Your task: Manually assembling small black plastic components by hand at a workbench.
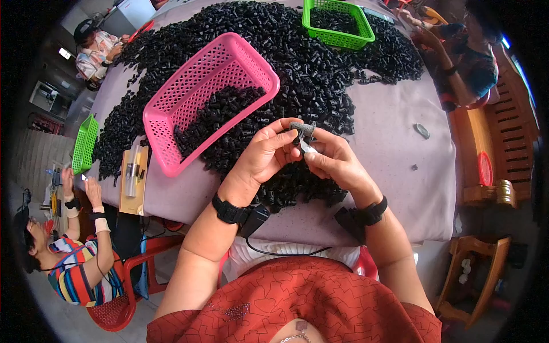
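My two hands meet over the near edge of a big pile of small black cylindrical parts (309, 97). My left hand (260, 154) is closed, its fingertips pinching a small black part (307, 137). A grey speckled piece (302, 126) lies against that part, between the left fingertips and the right index finger; I cannot tell whether it is worn or held. My right hand (337, 163) is also closed, thumb and index finger pinching a small whitish strip (306, 147) beside the black part. Fingers partly hide the part's shape.
A tilted pink basket (231, 46) with black parts stands left of my hands. Green baskets stand far right (343, 40) and at the left edge (84, 143). A grey oval piece (422, 131) lies on the tablecloth (394, 171). Several people sit around the table.
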Available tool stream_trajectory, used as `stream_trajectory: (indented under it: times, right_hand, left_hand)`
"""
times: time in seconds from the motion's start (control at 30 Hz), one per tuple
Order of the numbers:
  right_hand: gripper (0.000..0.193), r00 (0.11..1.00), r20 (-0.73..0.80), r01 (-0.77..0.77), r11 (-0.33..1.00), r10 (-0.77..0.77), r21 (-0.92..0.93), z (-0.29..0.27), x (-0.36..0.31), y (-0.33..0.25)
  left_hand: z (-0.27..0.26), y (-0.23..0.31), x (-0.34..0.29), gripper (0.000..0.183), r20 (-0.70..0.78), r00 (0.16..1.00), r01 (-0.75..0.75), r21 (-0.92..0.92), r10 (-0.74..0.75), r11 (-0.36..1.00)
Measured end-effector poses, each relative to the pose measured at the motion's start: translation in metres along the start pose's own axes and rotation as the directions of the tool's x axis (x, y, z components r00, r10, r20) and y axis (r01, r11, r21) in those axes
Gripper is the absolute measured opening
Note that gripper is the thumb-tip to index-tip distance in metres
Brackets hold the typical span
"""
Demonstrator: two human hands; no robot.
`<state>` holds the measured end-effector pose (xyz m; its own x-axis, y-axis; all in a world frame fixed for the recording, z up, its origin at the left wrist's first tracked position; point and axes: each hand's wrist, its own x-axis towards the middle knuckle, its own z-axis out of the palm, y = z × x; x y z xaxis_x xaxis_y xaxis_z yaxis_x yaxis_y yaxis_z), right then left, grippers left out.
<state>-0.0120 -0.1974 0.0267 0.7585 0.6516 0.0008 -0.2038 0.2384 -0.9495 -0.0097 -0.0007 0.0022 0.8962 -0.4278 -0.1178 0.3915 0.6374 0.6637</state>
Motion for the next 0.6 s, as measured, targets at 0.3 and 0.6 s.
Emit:
stream_trajectory:
  times: [0.3, 0.6]
  right_hand:
    - [0.048, 1.000, -0.020, -0.020, 1.000, 0.020, -0.006, -0.0003, 0.0005, 0.0001]
    - [0.038, 0.998, -0.057, -0.004, 1.000, 0.004, -0.002, -0.0039, 0.0023, 0.0008]
  left_hand:
    - [-0.0017, -0.0031, 0.0030, 0.030, 0.014, 1.000, 0.027, -0.081, -0.026, 0.996]
    - [-0.0029, -0.0086, 0.0042, 0.033, 0.033, 0.999, 0.021, -0.087, -0.019, 0.996]
